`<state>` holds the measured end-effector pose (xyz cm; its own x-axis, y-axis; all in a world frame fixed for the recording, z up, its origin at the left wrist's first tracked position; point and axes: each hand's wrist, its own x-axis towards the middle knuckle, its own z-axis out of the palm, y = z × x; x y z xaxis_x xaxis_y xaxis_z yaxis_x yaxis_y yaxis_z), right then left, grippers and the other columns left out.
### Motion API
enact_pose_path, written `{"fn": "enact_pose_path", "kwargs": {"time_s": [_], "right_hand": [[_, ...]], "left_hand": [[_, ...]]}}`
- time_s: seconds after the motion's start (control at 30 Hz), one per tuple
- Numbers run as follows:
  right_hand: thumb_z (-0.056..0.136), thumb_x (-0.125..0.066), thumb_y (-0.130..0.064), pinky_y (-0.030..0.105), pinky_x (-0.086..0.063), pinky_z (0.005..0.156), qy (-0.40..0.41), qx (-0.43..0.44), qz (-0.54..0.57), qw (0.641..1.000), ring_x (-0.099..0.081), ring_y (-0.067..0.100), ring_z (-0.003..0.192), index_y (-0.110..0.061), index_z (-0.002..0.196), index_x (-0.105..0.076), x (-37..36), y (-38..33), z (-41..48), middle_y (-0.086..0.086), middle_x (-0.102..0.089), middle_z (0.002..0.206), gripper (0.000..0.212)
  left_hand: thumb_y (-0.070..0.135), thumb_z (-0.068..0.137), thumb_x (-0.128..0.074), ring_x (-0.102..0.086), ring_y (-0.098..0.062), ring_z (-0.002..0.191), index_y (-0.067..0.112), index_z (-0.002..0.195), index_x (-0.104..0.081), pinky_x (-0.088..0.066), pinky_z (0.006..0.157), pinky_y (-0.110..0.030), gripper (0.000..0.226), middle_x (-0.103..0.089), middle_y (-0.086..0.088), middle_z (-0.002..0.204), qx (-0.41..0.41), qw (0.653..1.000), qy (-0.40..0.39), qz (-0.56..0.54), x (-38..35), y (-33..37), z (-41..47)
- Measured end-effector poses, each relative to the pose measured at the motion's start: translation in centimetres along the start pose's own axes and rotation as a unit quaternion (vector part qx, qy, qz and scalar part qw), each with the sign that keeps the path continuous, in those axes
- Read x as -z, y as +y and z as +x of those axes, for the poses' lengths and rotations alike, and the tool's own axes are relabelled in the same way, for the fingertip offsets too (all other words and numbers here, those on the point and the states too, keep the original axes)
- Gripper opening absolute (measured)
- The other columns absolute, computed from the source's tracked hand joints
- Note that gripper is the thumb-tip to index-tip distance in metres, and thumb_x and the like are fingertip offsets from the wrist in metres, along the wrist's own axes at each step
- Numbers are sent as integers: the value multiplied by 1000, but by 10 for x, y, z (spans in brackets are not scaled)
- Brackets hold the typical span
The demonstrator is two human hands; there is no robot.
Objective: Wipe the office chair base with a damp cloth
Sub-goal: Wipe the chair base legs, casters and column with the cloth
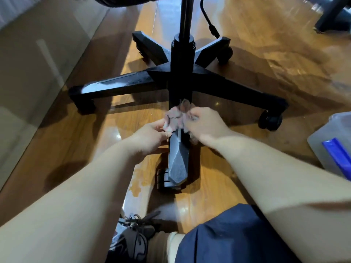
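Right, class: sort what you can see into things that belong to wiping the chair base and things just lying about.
Belongs to the job:
chair base
cloth, held over the nearest leg
left hand
right hand

Just lying about:
plastic jug on the floor at right
dark furniture foot, far right

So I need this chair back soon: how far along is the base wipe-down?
Under way, not near done. Both hands, left hand and right hand, hold the bunched cloth on the near leg close to the central column. The left leg shows pale streaks; wet or dusty is unclear. Nothing shows the other legs were wiped.
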<state>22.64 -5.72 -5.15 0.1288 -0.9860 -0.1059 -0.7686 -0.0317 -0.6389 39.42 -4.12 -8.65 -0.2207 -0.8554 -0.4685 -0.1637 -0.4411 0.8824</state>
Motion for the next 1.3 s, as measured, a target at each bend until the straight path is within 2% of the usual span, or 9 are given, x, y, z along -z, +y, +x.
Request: {"fn": "enact_pose_path", "kwargs": {"time_s": [0.13, 0.27, 0.4, 0.6, 0.93, 1.03, 1.13, 1.23, 1.3], "right_hand": [[94, -54, -19, 24, -47, 87, -112, 67, -117, 984, -55, 25, 112, -26, 116, -59, -9, 0, -55, 4, -54, 129, 24], [82, -58, -2, 31, -45, 80, -84, 84, -93, 989, -56, 29, 100, -10, 74, -57, 2, -3, -74, 12, -59, 106, 12], [88, -57, -13, 24, -38, 74, 37, -27, -43, 998, -56, 30, 104, -12, 106, -63, 4, -3, -55, 12, -58, 113, 19], [80, -62, -5, 22, -28, 50, -16, 46, -97, 994, -47, 21, 70, -24, 51, -42, -9, 0, -81, -3, -42, 71, 40], [83, -66, -11, 14, -25, 52, -12, 110, -105, 988, -46, 14, 73, -18, 81, -63, -13, -5, -75, -6, -49, 81, 9], [86, -59, -8, 19, -40, 71, -174, 153, -169, 958, -52, 13, 84, -13, 95, -71, -27, -5, -80, 2, -64, 96, 16], [84, -62, -11, 20, -38, 91, -133, 185, -140, 964, -51, 9, 103, -18, 101, -72, -29, -9, -83, -8, -56, 110, 21], [85, -64, -14, 23, -34, 72, -25, 122, -72, 990, -49, 13, 84, -25, 74, -59, -19, -7, -78, -6, -49, 94, 17], [88, -59, -10, 28, -36, 71, -117, 129, -141, 975, -52, 19, 82, -23, 68, -55, -20, -9, -80, 2, -54, 90, 24]], "left_hand": [[14, 100, -47, -67, -21, 101, 39, 142, -43, -58, 84, -41, 48, -68, -2, 114, 14, 995, 66, 71, -11, 7, -12], [-2, 96, -41, -70, -22, 86, 35, 145, -37, -60, 60, -30, 61, -67, -6, 104, 51, 993, 89, 61, -22, 13, -31], [-2, 94, -46, -73, -16, 84, 31, 126, -61, -61, 68, -29, 48, -70, -4, 105, 46, 994, 63, 77, -18, 8, -51], [-14, 90, -42, -71, -20, 95, 26, 123, -64, -59, 80, -33, 56, -72, -7, 102, 61, 998, 34, -8, -12, 1, -49], [-12, 93, -37, -73, -16, 84, 20, 121, -64, -58, 66, -24, 50, -73, -7, 103, 66, 997, -3, -45, -4, -3, -45], [-6, 96, -43, -72, -19, 83, 18, 120, -61, -58, 64, -27, 38, -72, -11, 101, 61, 997, 9, -56, -4, -1, -45], [-3, 97, -44, -73, -18, 79, 17, 113, -66, -59, 65, -29, 34, -75, -8, 91, 55, 996, -3, -64, -2, -3, -45], [-8, 95, -39, -73, -20, 89, 21, 116, -65, -59, 72, -29, 44, -75, -7, 99, 63, 994, -33, -77, 1, -8, -43], [-7, 96, -38, -73, -22, 86, 23, 114, -65, -59, 68, -30, 45, -75, -10, 97, 65, 995, -25, -67, 1, -7, -41]]}}
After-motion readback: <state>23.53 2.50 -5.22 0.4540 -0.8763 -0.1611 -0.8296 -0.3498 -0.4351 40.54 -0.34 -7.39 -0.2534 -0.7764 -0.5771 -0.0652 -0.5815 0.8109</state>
